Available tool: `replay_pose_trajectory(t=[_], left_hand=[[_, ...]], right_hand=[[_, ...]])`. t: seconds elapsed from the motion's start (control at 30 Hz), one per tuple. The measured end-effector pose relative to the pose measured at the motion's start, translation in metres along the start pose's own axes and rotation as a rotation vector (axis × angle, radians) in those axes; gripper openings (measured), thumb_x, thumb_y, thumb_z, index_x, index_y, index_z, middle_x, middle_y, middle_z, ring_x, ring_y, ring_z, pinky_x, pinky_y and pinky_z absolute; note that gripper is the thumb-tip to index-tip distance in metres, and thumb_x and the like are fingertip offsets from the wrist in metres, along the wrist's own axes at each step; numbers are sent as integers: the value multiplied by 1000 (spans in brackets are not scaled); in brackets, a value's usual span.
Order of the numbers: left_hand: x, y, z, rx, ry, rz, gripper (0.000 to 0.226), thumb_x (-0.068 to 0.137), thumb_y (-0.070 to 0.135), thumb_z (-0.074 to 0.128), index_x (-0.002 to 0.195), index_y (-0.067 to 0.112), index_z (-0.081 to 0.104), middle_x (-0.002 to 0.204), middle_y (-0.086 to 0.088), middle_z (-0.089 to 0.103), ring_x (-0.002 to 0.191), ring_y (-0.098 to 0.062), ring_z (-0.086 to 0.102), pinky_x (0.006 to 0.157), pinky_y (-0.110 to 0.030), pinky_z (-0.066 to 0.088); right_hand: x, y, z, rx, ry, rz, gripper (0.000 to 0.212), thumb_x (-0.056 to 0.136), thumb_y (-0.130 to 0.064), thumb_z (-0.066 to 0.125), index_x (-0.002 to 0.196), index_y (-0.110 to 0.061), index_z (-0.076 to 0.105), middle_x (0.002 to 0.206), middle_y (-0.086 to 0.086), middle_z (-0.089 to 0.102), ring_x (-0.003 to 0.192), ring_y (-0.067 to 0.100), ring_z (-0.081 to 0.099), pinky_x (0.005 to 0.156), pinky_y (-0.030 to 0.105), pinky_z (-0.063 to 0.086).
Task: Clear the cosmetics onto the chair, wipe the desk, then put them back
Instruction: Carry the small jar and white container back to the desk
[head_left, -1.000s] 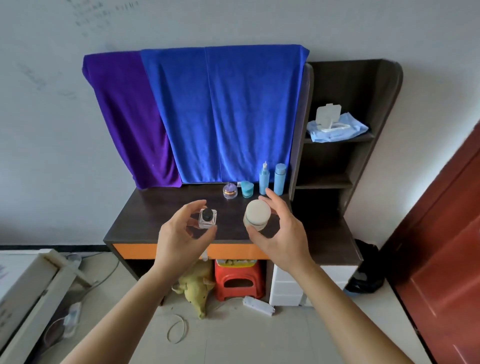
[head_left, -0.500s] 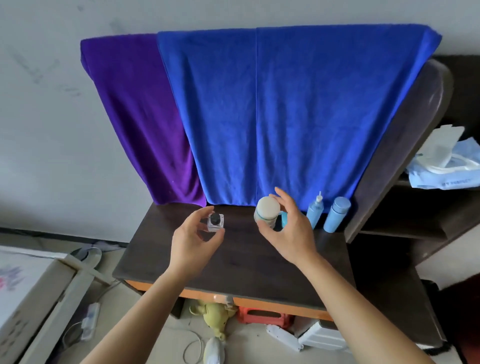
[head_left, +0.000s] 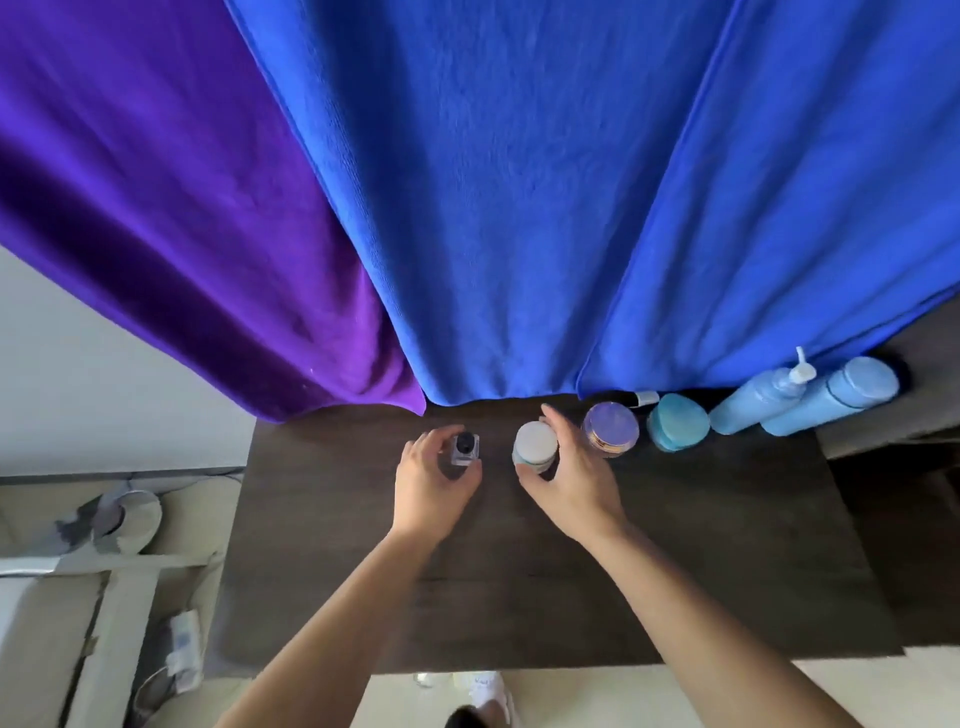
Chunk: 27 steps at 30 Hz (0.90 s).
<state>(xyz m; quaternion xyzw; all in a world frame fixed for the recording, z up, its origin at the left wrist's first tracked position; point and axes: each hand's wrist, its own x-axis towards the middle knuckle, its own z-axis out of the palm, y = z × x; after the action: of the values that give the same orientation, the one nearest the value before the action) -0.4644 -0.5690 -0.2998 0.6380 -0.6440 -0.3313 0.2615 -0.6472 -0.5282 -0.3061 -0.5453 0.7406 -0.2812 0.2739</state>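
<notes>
My left hand (head_left: 434, 486) grips a small clear bottle with a black cap (head_left: 465, 448) low over the dark desk (head_left: 701, 561), near its back edge. My right hand (head_left: 571, 478) holds a white-lidded jar (head_left: 535, 441) just to the right of that bottle. Whether either one touches the desk I cannot tell. Along the back stand a purple-lidded jar (head_left: 610, 428), a teal jar (head_left: 677, 421) and two light blue bottles: a pump bottle (head_left: 756, 402) and a capped bottle (head_left: 836, 397).
A purple towel (head_left: 182, 208) and a blue towel (head_left: 571, 182) hang down behind the desk's back edge. Left of the desk, on the floor, lie a white frame (head_left: 119, 587) and cables. A shoe (head_left: 485, 696) shows below the desk's front edge.
I have come much closer to the desk. Both hands have carried the bottle and the jar forward and down to the back of the desk, beside the row of cosmetics.
</notes>
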Motion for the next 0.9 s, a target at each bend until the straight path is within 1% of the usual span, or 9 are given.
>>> replay_pose_trajectory(t=[0.07,0.13,0.3,0.43,0.5,0.6,0.7,0.8,0.9], left_hand=[[15,-11,9,-8,-10,-39,37,74,17,79,109,24,69,90,18,61,92,-14,55,76,-10,33],[25,-21,17,-10,-31,-54,38,75,17,78,110,25,69,88,20,57,91,-14,54,74,-10,31],[31,-37,31,4,-105,-42,46,81,15,76,125,19,64,94,9,61,95,-22,56,88,-33,48],[19,-29,20,24,-104,2,60,79,14,77,135,16,57,129,1,61,118,-23,51,102,-29,41],[8,-15,5,79,-66,83,58,81,20,77,135,19,57,136,4,58,121,-22,49,102,-27,38],[-14,21,-20,149,-11,277,51,86,30,73,133,17,59,139,0,57,117,-26,52,101,-41,44],[-40,78,-37,166,65,434,53,86,40,65,134,17,59,144,-4,54,122,-29,52,103,-45,43],[-73,150,-36,97,130,537,54,87,30,75,136,17,57,148,-2,50,128,-26,48,104,-42,42],[-115,227,-16,19,162,645,56,87,25,76,138,16,55,149,-2,49,130,-21,46,107,-40,40]], right_hand=[[11,3,16,-29,6,28,78,84,-34,76,152,-23,39,147,-8,52,134,11,48,102,31,43],[18,6,29,-52,13,42,78,84,-33,75,152,-25,37,148,-7,51,133,13,49,99,38,49],[17,14,42,-93,48,64,80,84,-34,74,153,-25,35,147,-7,49,131,14,49,91,41,54],[3,9,23,-100,44,29,85,84,-38,74,155,-28,29,154,-10,39,141,9,38,94,41,53],[-8,5,-1,-112,102,-17,81,85,-40,72,154,-25,32,155,-10,39,142,8,37,92,41,56],[-30,-4,-57,-71,241,-56,78,85,-49,69,152,-28,34,154,-12,41,137,-1,39,88,30,51],[-60,-6,-126,-27,425,-111,72,86,-47,70,148,-29,39,154,-10,42,140,0,37,92,25,44],[-97,5,-198,-2,578,-166,69,86,-40,75,147,-22,46,154,-5,45,142,9,41,98,27,44],[-144,27,-271,-7,714,-190,68,87,-40,75,146,-18,48,153,-3,45,137,12,49,95,29,49]])
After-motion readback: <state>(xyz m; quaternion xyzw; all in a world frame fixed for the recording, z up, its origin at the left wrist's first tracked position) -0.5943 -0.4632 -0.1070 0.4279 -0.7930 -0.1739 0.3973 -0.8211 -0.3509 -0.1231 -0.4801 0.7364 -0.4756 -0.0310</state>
